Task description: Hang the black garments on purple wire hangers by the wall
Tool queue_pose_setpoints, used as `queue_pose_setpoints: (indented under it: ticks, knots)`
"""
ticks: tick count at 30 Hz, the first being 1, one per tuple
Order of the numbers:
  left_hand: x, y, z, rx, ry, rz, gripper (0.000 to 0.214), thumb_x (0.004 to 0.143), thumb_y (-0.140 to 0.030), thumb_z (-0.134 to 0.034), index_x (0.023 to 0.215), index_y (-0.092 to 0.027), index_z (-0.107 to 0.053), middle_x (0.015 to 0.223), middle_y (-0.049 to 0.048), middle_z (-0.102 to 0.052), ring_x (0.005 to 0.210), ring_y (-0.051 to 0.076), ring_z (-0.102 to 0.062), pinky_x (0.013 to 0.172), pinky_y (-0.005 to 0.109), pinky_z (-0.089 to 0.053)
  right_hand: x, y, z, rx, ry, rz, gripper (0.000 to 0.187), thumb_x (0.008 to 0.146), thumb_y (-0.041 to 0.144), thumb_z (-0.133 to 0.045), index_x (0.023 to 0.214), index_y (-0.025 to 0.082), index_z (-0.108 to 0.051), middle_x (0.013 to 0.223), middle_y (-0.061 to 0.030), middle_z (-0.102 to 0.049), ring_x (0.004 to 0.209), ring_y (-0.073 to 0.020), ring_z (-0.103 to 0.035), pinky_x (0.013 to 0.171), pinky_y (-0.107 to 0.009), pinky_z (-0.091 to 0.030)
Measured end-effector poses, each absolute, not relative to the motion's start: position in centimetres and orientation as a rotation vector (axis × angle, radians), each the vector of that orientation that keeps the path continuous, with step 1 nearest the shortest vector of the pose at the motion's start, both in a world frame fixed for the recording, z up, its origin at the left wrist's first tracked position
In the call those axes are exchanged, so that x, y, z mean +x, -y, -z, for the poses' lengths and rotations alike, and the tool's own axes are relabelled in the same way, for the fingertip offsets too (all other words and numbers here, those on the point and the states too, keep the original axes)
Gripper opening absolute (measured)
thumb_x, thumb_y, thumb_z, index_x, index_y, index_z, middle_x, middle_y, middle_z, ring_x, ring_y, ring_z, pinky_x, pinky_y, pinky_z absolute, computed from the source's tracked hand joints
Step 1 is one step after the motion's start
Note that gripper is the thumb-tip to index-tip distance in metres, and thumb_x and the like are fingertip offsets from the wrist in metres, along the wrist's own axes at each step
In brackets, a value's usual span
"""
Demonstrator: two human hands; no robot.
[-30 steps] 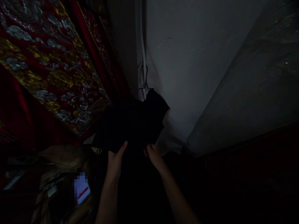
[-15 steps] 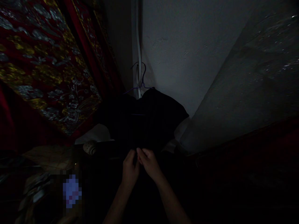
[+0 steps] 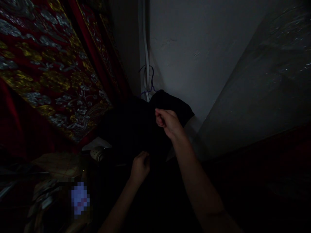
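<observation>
A black garment [image 3: 131, 126] hangs on a thin purple wire hanger [image 3: 148, 84] against the pale wall in a very dark room. My left hand [image 3: 140, 167] is closed on the garment's lower front. My right hand [image 3: 167, 122] is raised higher, near the garment's right shoulder, with its fingers pinched together on the dark cloth. What the fingers pinch is too dark to make out.
A red hanging with gold and silver embroidery [image 3: 48, 71] fills the left. A white cord [image 3: 145, 48] runs down the wall corner. A grey sloped surface [image 3: 262, 90] rises at the right. A small pale round object [image 3: 97, 153] and dim clutter lie at lower left.
My hands were together at the garment's lower front. My right hand has since risen toward the garment's right shoulder, while my left hand stays low on the cloth.
</observation>
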State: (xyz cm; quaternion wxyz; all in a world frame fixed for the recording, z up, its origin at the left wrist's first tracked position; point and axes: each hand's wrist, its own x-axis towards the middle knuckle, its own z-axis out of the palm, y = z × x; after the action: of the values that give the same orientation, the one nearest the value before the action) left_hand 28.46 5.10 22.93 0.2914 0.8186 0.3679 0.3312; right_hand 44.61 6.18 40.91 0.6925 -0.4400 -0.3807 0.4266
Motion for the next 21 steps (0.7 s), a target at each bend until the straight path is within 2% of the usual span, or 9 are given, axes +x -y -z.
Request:
queue_pose_setpoints:
  ticks: [4,6,9,12,13,17,21]
  knots:
    - [28.1,-7.2,-24.5,2.259,-1.033,-0.741,0.022,0.081,0.0,-0.051,0.074,-0.017,-0.062,0.078,0.006,-0.067,0.073,0.02,-0.067,0.068,0.029,-0.047,43.5,-6.5,-42.4,-0.933,0.885,-0.904,0.033,0.072,0.044,-0.073,0.062,0.017,-0.057,0.042,0.0062,-0.047,0.037,-0.0044,-0.037,0.037,-0.017,-0.023]
    - [28.0,-8.0,-26.7,2.259,-1.01,-0.77,0.017,0.082,-0.003,-0.057,0.081,-0.017,-0.066,0.084,0.0069,-0.07,0.078,0.021,-0.068,0.072,0.031,-0.05,42.9,-6.0,-41.9,-0.927,0.921,-0.882,0.035,0.075,0.049,-0.071,0.066,0.017,-0.06,0.044,0.0056,-0.049,0.038,-0.0053,-0.04,0.038,-0.017,-0.026]
    - [27.9,-8.8,-32.0,2.225,-0.839,-1.159,0.024,0.09,-0.015,-0.061,0.113,-0.019,-0.066,0.107,0.0082,-0.072,0.096,0.02,-0.069,0.087,0.033,-0.053,42.6,-5.2,-41.1,-0.955,1.0,-0.824,0.037,0.078,0.054,-0.067,0.071,0.017,-0.062,0.047,0.0047,-0.053,0.04,-0.0064,-0.044,0.039,-0.018,-0.03]
    - [28.2,-9.7,-37.9,2.234,-0.647,-1.615,0.032,0.097,-0.018,-0.056,0.128,-0.02,-0.061,0.102,0.005,-0.071,0.092,0.016,-0.067,0.087,0.031,-0.052,42.8,-4.6,-41.3,-0.984,1.109,-0.745,0.033,0.083,0.049,-0.062,0.074,0.018,-0.065,0.051,0.0037,-0.056,0.042,-0.0069,-0.046,0.041,-0.019,-0.032]
    - [28.3,-10.0,-39.4,2.292,-0.604,-1.636,0.03,0.097,-0.018,-0.056,0.126,-0.02,-0.063,0.102,0.0047,-0.07,0.092,0.015,-0.066,0.086,0.03,-0.051,42.9,-4.4,-41.5,-0.988,1.144,-0.717,0.031,0.085,0.047,-0.06,0.075,0.018,-0.065,0.051,0.0037,-0.056,0.042,-0.0071,-0.046,0.042,-0.019,-0.033]
    - [29.5,-10.8,-42.3,2.499,-0.49,-1.599,0.012,0.096,-0.016,-0.058,0.1,-0.017,-0.069,0.093,0.0043,-0.07,0.086,0.015,-0.065,0.079,0.027,-0.05,43.3,-4.5,-41.9,-1.02,1.241,-0.554,0.028,0.088,0.039,-0.056,0.072,0.018,-0.064,0.051,0.0036,-0.055,0.045,-0.0085,-0.048,0.045,-0.021,-0.034]
    - [30.1,-10.5,-43.2,2.48,-0.514,-1.787,0.011,0.096,-0.018,-0.057,0.093,-0.016,-0.067,0.09,0.0042,-0.069,0.086,0.016,-0.065,0.08,0.027,-0.049,44.0,-6.2,-39.3,-1.152,1.277,-0.398,0.028,0.087,0.035,-0.056,0.066,0.018,-0.063,0.05,0.0028,-0.054,0.047,-0.0099,-0.048,0.048,-0.023,-0.034]
